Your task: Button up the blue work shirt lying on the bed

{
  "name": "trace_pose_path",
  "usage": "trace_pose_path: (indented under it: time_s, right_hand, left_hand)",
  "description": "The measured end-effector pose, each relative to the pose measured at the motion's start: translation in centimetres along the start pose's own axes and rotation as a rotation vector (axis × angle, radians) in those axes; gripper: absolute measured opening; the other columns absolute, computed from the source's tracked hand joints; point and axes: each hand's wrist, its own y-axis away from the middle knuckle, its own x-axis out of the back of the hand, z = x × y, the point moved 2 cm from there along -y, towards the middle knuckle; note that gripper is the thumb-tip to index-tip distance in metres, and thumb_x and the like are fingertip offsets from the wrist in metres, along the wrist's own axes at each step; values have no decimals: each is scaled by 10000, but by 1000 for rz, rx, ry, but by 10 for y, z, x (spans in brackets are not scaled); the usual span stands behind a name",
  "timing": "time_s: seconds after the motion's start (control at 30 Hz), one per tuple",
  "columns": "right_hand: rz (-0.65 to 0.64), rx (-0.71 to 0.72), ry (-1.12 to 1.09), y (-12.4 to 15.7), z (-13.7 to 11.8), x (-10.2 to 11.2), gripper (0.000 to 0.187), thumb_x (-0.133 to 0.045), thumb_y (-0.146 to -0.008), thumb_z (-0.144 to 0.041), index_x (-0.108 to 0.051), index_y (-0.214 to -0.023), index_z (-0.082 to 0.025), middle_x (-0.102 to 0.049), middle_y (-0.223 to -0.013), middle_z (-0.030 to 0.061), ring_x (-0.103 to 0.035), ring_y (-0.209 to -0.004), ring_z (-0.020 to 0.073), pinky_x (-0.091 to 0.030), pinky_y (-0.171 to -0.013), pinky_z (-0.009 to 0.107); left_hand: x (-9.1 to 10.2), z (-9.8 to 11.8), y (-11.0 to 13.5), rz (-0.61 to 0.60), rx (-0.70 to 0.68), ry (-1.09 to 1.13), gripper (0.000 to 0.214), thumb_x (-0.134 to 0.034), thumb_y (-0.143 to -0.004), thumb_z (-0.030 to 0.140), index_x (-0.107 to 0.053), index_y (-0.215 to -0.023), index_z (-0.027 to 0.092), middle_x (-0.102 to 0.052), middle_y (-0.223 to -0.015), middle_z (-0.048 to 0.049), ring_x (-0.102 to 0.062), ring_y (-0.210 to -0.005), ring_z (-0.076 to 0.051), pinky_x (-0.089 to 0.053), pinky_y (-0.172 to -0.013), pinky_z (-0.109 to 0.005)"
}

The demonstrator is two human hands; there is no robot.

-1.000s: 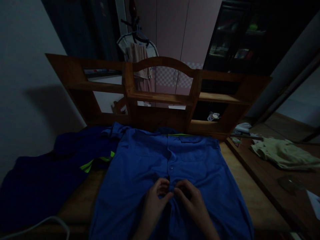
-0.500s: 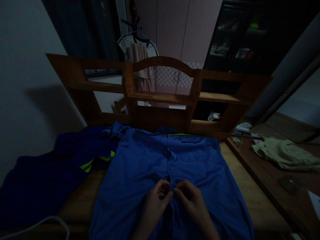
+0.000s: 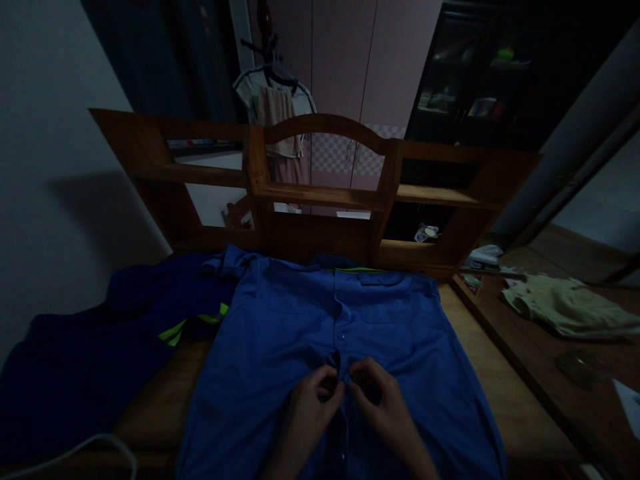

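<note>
A blue button-up shirt (image 3: 280,333) lies spread flat, front up, on a wooden surface. My left hand (image 3: 307,413) and my right hand (image 3: 383,407) meet at the shirt's centre placket, low on the front. Both hands pinch the fabric edges where a button sits; the fingers are closed on the cloth. One fastened button (image 3: 341,336) shows just above my fingertips. The room is dim and small details are hard to make out.
A darker blue garment with yellow-green stripes (image 3: 95,347) lies to the left. A wooden shelf unit (image 3: 325,193) stands behind the shirt. A pale green cloth (image 3: 565,307) rests on the wood at right. A white cable (image 3: 75,450) curves at the lower left.
My hands have stayed at the placket, with only small finger movements; the fingertips now sit slightly closer together on the cloth.
</note>
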Motion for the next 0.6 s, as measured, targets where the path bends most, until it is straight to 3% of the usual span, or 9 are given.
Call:
trace_pose_path:
  time_s: [0.37,0.6]
  right_hand:
    - [12,18,-18,-1,-1,0,264,-445,-716,-50,-574,-901,-187,-619,-845,11,-580,-783,147,-419,-695,241]
    - [13,-5,-40,-1,-1,1,200,-446,-787,-114,-585,-916,-179,-634,-845,26,-590,-774,156,-429,-692,246]
  left_hand:
    - [0,5,2,9,-25,-14,152,-538,-824,312,-607,-840,178,-684,-816,-27,-654,-737,-158,-486,-649,-201]
    - [1,7,2,11,-38,-37,141,-529,-834,298,-609,-835,182,-672,-800,-18,-648,-728,-150,-474,-654,-196]
